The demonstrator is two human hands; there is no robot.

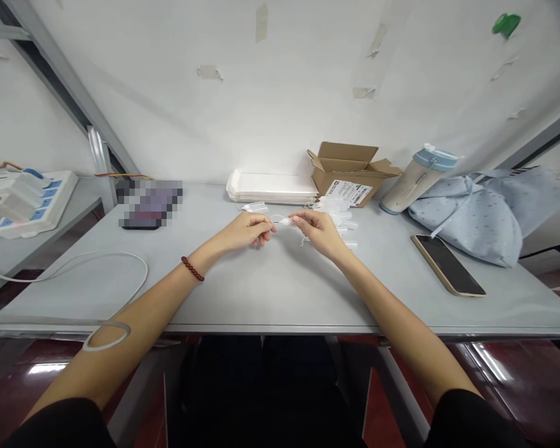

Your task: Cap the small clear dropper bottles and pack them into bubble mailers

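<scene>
My left hand (247, 231) and my right hand (318, 231) meet over the middle of the grey table (261, 286). Both pinch a small clear plastic piece (282, 220) between their fingertips, the left from one end and the right from the other. A red bead bracelet (192, 269) sits on my left wrist. Just behind my right hand lies a pile of several similar clear plastic parts (338, 211). One more clear part (254, 207) rests behind my left hand.
A stack of white trays (268, 186) and an open cardboard box (350, 171) stand at the back. A tumbler (417, 179), a blue bag (476, 218) and a phone (448, 264) lie to the right. A dark device (149, 205), a white cable (98, 261) and a power strip (32, 202) are left.
</scene>
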